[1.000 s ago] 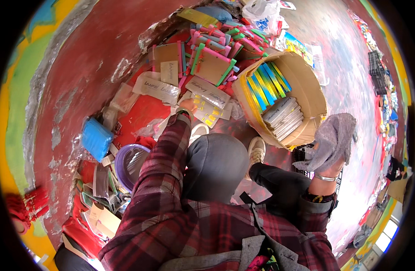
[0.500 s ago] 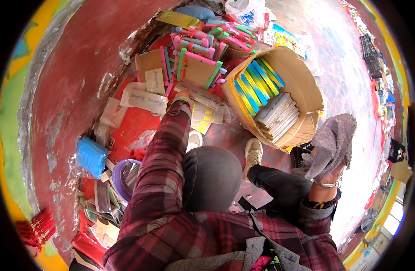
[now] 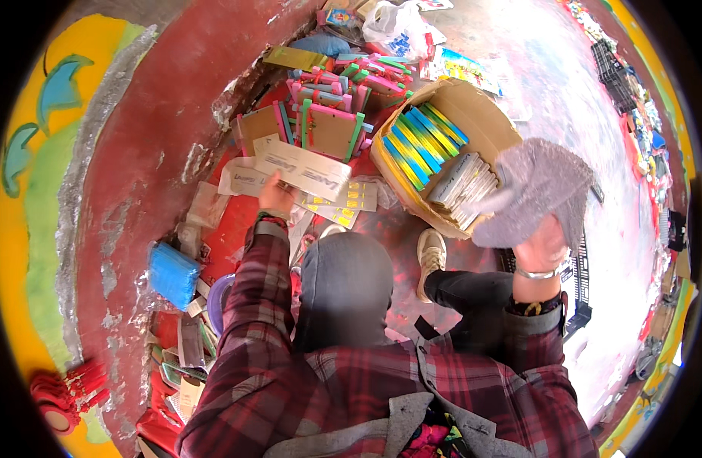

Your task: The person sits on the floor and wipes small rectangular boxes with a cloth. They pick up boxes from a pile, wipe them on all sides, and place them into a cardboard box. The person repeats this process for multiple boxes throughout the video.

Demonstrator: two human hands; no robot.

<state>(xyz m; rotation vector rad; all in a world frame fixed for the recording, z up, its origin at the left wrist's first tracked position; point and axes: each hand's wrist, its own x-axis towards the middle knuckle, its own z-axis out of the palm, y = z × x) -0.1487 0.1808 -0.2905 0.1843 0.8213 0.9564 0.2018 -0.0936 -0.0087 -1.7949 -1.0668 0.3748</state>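
My left hand is closed on the near left end of a flat whitish printed packet, lifted and slightly tilted. Beneath it lie grey sheets with yellow marks. To the right, my right hand grips a grey towel, whose folds hide most of the fingers. The towel hangs over the right rim of an open cardboard carton; I cannot tell if they touch. Inside stand blue-and-yellow packs beside a stack of whitish packets.
Small framed boards with pink and green edges are piled beyond my left hand. A blue plastic-wrapped pack and a purple basin stand at the left. A black crate lies right of my knee. A white plastic bag sits far back.
My left hand has raised the whitish packet from the floor pile and drawn it nearer. My right hand has moved the towel up and left toward the carton. The view has shifted slightly.
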